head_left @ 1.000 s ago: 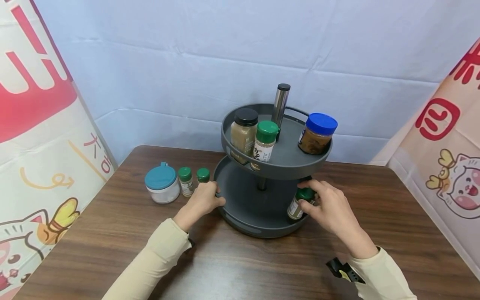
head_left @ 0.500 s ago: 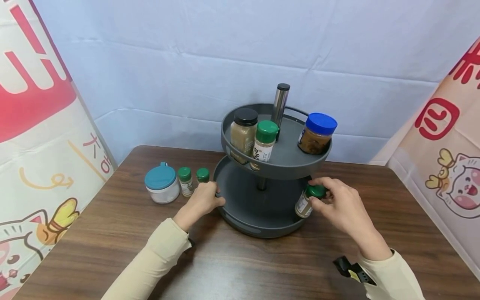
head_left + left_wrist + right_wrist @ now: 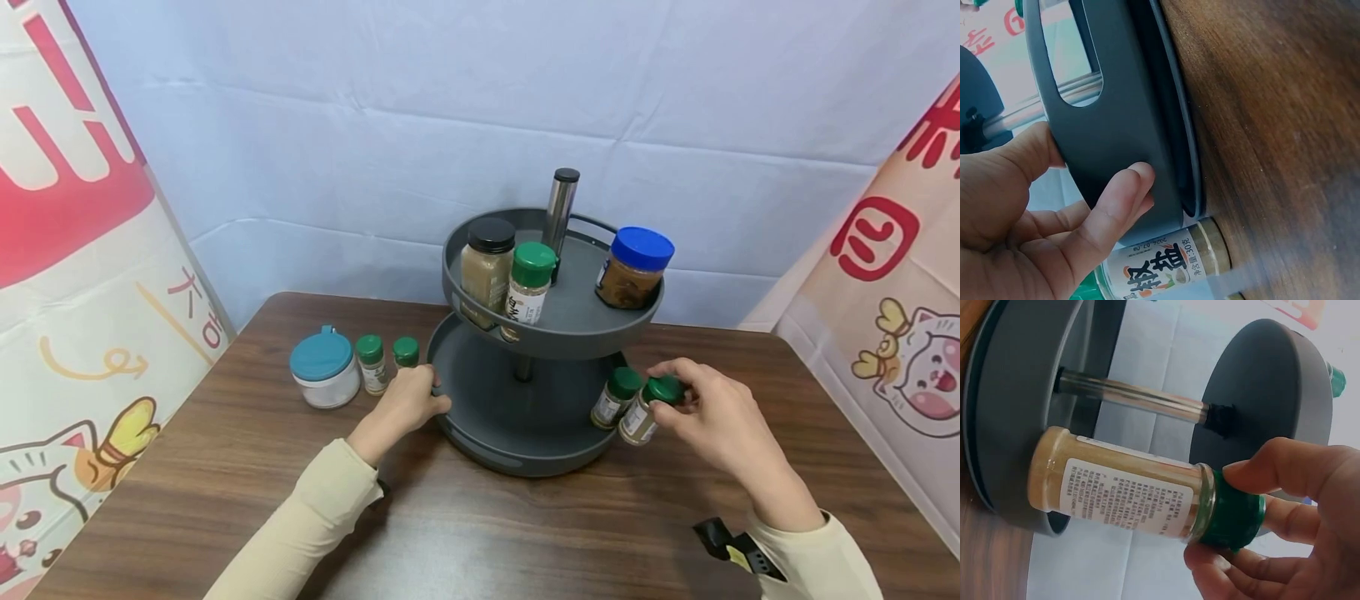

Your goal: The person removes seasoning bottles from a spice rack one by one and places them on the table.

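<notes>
My right hand (image 3: pixel 712 412) pinches the green cap of a spice jar (image 3: pixel 638 419) with thumb and fingers. The jar tilts over the right rim of the lower tier of a grey two-tier turntable rack (image 3: pixel 487 417). In the right wrist view the jar (image 3: pixel 1129 487) shows tan powder and a white printed label. Beside it, a second green-capped spice jar (image 3: pixel 613 400) stands inside the lower tier. My left hand (image 3: pixel 405 404) grips the lower tier's left rim, thumb inside and fingers against the outer wall (image 3: pixel 1104 125).
The upper tier bears a black-lidded jar (image 3: pixel 486 271), a green-capped jar (image 3: pixel 528 287) and a blue-lidded jar (image 3: pixel 636 267). Left on the table (image 3: pixel 480 533) are a teal-lidded container (image 3: pixel 325 371) and two small green-capped jars, one (image 3: pixel 371 364) fully visible, another (image 3: pixel 406 351) partly behind my left hand.
My right hand has moved right with the spice jar, from inside the lower tier to over its rim. A second jar has come into view beside it. My left hand stays put.
</notes>
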A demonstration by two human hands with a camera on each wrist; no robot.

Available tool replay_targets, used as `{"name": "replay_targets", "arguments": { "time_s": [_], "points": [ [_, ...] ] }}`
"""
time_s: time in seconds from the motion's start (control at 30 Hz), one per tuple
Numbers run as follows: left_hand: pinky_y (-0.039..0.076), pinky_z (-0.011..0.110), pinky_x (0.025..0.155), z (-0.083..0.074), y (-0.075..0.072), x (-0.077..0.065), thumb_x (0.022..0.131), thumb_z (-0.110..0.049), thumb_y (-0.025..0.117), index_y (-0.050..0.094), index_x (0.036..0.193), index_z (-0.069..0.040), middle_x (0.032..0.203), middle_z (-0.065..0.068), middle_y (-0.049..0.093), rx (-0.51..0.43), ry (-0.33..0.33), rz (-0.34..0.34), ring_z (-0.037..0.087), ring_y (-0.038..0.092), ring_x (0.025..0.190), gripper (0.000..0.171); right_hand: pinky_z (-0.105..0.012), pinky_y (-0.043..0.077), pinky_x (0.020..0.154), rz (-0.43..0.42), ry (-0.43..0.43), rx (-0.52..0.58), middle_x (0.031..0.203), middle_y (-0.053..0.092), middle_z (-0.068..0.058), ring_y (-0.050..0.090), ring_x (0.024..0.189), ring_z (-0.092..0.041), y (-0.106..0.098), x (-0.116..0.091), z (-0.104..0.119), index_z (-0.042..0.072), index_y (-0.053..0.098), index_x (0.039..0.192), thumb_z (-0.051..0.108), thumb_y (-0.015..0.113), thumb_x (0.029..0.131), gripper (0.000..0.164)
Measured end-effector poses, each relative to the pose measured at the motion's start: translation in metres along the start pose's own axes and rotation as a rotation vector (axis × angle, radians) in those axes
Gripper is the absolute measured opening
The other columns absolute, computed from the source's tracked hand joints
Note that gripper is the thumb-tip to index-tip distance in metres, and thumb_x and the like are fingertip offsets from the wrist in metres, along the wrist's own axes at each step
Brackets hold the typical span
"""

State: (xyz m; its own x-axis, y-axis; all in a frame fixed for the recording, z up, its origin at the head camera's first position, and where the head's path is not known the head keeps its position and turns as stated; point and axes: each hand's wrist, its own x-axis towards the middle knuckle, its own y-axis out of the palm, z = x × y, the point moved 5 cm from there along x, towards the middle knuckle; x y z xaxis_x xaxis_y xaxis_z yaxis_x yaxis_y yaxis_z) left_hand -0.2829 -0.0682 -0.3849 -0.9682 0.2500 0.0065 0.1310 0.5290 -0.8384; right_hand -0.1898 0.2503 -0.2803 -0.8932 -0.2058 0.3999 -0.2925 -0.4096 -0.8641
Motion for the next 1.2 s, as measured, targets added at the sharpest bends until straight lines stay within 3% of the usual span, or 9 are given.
{"name": "replay_targets", "arguments": {
  "time_s": [0.4,0.6,0.93,1.2],
  "points": [
    [0.036,0.026,0.046,0.000,0.001,0.000,0.076,-0.013,0.061,0.057,0.090,-0.001,0.065,0.007,0.051,-0.002,0.016,-0.003,0.013,0.042,0.047,0.018,-0.036,0.037,0.050,0.070,0.076,-0.007,0.076,0.060,-0.008,0.045,0.060,-0.017,0.003,-0.001,-0.029,0.006,0.060,0.103,0.011,0.069,0.073,0.032],
    [0.035,0.026,0.046,-0.001,-0.001,-0.002,0.077,-0.012,0.061,0.057,0.091,-0.001,0.064,0.007,0.051,-0.009,0.011,0.004,0.013,0.041,0.047,0.018,-0.043,0.043,0.056,0.116,0.139,-0.003,0.086,0.062,-0.016,0.052,0.067,-0.024,0.005,0.000,-0.044,0.005,0.058,0.106,0.011,0.068,0.076,0.033],
    [0.035,0.026,0.046,-0.002,0.000,-0.002,0.076,-0.011,0.061,0.057,0.090,0.000,0.064,0.007,0.051,-0.017,0.032,-0.007,0.013,0.041,0.047,0.018,-0.049,0.046,0.060,0.164,0.171,0.005,0.093,0.062,-0.023,0.056,0.075,-0.031,0.015,0.002,-0.068,0.002,0.057,0.107,0.011,0.067,0.076,0.034],
    [0.035,0.026,0.046,-0.002,0.000,-0.002,0.075,-0.010,0.060,0.056,0.090,0.001,0.065,0.007,0.050,-0.024,0.026,-0.013,0.013,0.041,0.048,0.019,-0.044,0.045,0.058,0.228,0.213,0.009,0.091,0.064,-0.024,0.055,0.072,-0.029,0.024,0.003,-0.081,0.001,0.057,0.102,0.010,0.067,0.074,0.031]
  ]
}}
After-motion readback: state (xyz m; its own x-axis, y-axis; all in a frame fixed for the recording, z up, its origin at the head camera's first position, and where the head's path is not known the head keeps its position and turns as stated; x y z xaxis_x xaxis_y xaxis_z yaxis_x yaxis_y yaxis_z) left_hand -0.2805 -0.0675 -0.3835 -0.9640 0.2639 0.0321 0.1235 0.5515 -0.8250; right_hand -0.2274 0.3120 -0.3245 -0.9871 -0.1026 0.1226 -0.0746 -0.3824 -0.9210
